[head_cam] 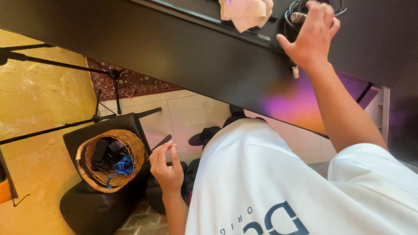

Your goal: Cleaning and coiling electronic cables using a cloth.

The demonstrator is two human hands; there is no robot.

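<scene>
Right hand [312,37] fingers around coiled cable [296,15], left hand [166,167] loosely apart beside wicker basket [111,159].

head camera looks steeply down, tilted, close over the torso.

At the upper right of the frame the right hand [312,37] closes on a coiled black cable [292,17] atop the dark desk [196,52]. Lower centre, the left hand [166,167] hangs half-open beside a wicker basket [111,159] on a black chair [96,204].
</scene>
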